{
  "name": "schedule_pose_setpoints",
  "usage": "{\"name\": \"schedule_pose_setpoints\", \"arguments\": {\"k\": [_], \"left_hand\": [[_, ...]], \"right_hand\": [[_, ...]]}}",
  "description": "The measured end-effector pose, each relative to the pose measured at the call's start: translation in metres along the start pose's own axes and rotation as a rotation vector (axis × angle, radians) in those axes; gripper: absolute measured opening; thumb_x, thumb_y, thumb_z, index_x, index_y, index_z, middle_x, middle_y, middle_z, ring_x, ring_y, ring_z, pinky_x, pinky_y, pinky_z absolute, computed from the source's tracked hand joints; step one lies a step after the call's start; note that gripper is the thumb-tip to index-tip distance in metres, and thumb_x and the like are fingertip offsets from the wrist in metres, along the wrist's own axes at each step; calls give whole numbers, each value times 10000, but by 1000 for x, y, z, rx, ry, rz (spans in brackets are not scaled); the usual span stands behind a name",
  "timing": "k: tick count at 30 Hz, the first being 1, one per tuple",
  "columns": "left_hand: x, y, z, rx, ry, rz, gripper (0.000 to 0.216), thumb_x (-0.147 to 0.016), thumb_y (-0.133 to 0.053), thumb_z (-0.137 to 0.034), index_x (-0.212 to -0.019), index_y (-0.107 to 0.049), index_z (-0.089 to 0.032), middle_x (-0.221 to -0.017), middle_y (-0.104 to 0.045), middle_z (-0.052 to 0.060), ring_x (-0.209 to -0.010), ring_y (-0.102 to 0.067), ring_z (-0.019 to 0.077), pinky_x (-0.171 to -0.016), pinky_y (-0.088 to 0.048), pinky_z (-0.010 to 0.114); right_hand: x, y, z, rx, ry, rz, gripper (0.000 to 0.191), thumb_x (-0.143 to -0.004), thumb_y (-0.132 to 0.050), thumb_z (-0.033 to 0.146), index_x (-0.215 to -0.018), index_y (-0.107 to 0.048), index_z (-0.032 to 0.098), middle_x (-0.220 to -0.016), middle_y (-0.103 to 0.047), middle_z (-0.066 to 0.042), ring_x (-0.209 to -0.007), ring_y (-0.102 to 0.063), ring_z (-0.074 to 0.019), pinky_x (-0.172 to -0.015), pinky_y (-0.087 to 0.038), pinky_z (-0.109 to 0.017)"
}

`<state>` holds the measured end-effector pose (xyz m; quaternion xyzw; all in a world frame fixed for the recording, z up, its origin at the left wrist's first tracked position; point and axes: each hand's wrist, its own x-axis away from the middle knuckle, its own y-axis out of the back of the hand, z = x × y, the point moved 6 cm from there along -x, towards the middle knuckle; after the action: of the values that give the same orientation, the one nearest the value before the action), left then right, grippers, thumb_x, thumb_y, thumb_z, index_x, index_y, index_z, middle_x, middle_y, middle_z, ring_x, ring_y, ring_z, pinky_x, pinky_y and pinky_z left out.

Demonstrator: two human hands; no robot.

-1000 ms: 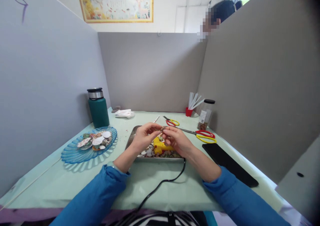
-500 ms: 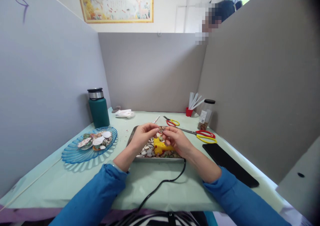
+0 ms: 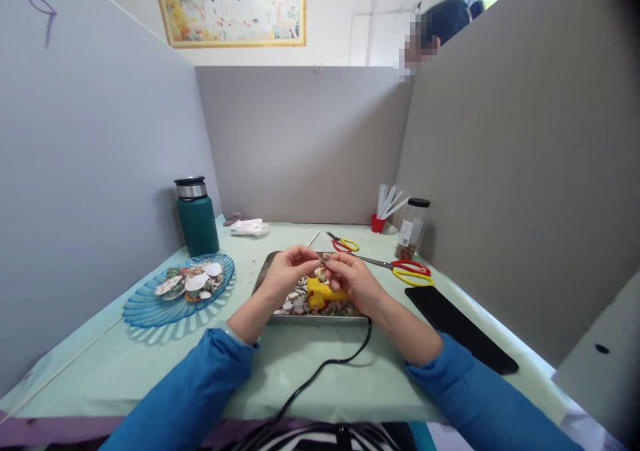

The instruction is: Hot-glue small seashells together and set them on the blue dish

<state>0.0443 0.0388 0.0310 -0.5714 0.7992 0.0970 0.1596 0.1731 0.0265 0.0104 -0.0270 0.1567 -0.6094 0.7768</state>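
Note:
Over a metal tray of shells, my left hand and my right hand meet fingertip to fingertip. Pinched between them is a small brownish cluster of shells, partly hidden by the fingers. Both thumbs press against forefingers. Below my right hand, a yellow glue gun lies on the shells in the tray; part of it is covered by that hand. Its black cord runs over the tray's front edge. White shells fill the tray's left side.
A blue scalloped plate bearing shells stands left, with a green bottle behind it. To the right lie scissors, smaller scissors and a black flat slab. A jar and a red cup stand at back right. Grey partitions enclose the table.
The small shell cluster has turned slightly and sits a little lower between my fingertips. My hands have barely shifted.

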Motion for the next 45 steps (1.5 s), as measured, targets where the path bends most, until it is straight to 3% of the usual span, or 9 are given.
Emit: {"name": "schedule_pose_setpoints", "arguments": {"k": [21, 30, 41, 45], "left_hand": [[-2, -5, -5, -63, -76, -25, 197, -635, -733, -281, -728, -659, -124, -709, -678, 47, -663, -610, 148, -668, -484, 274], [-1, -3, -8, -226, -201, -16, 226, -707, -683, -289, -868, -650, -135, -788, -653, 53, -725, -590, 148, -681, -474, 263], [0, -3, -10, -313, -269, -30, 171, -720, -664, -283, -816, -614, -150, -764, -644, 42, -687, -598, 146, -655, -480, 258], [3, -6, -17, -417, -362, -41, 111, -753, -625, -266, -794, -630, -163, -765, -644, 44, -703, -600, 151, -676, -479, 263]], "right_hand": [[-2, 4, -2, 36, 27, -39, 211, -725, -651, 343, -688, -550, 162, -576, -580, 27, -421, -427, -55, -440, -263, -199], [-4, 3, -1, -6, 63, -46, 254, -724, -667, 388, -702, -546, 165, -614, -582, 31, -422, -434, -50, -428, -256, -194], [-5, 2, -2, 6, 54, -62, 226, -707, -663, 357, -687, -547, 165, -587, -579, 29, -414, -436, -54, -417, -262, -196], [-5, 2, -2, 10, 45, -94, 234, -672, -678, 355, -676, -548, 159, -576, -581, 24, -415, -440, -55, -421, -271, -195]]}}
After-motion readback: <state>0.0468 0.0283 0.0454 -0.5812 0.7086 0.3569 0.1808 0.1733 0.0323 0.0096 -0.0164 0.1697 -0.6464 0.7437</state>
